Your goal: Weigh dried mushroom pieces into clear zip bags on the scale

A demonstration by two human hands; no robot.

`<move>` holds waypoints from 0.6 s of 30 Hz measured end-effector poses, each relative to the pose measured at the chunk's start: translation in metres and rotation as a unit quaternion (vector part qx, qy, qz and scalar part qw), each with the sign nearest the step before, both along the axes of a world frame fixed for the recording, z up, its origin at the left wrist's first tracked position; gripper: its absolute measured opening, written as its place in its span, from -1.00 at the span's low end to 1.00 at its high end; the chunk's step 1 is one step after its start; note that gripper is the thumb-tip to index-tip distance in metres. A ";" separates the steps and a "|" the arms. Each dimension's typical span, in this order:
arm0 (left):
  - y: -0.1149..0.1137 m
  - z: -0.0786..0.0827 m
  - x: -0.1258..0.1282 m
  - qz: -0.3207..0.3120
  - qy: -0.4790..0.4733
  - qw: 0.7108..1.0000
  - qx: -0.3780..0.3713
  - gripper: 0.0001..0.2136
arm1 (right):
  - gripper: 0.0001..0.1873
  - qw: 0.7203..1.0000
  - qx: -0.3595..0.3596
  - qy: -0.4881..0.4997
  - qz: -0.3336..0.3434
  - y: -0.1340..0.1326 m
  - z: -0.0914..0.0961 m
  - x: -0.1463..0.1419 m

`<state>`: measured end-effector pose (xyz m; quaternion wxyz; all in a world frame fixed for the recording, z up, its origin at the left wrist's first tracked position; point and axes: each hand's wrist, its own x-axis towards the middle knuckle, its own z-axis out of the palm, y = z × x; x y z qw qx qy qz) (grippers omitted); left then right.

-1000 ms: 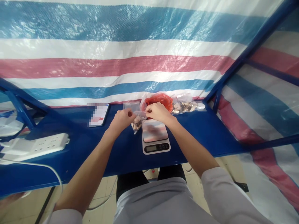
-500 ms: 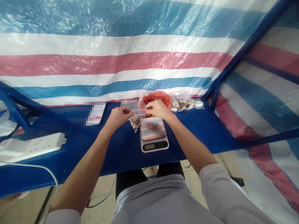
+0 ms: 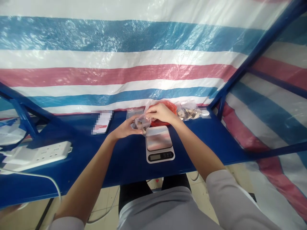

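Note:
My left hand (image 3: 127, 128) is wrapped round the lower part of a small clear plastic bag (image 3: 143, 121) with brownish dried slices in it. At the bag's upper edge, my right hand (image 3: 161, 113) pinches the plastic with its fingertips. The bag is held just behind and left of a white digital kitchen scale (image 3: 159, 140), whose mirrored plate bears nothing. Behind my right hand sits a red plastic bag (image 3: 170, 107), partly covered by the hand. A flat clear bag (image 3: 134, 111) lies beyond my left hand.
Right of the red bag lies a larger clear bag of pale dried slices (image 3: 189, 112), with a white round object (image 3: 205, 113) beside it. A phone (image 3: 104, 123) and a white power strip (image 3: 51, 152) lie to the left on the blue table (image 3: 96, 166). Striped sheeting (image 3: 120, 76) hangs behind.
My left hand has gone from pinching the small bag's top edge to cupping its body from the left. My right hand stays at the bag's top. The view has tilted up slightly.

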<state>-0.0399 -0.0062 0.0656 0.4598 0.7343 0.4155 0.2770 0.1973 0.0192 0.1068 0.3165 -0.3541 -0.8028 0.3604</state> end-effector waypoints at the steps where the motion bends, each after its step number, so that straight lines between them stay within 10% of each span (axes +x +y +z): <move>1: 0.001 0.000 0.000 -0.005 -0.005 1.000 -0.011 -0.18 | -0.88 1.000 -0.008 0.012 0.000 0.001 0.003 0.000; 9: 0.016 -0.002 -0.001 0.026 -0.037 0.999 -0.027 -0.49 | -0.79 0.976 -0.152 0.148 -0.040 0.021 -0.007 0.015; 18: 0.027 0.012 0.006 0.116 -0.023 0.993 -0.016 -0.42 | -0.56 0.950 -0.109 0.238 -0.169 0.018 -0.024 0.040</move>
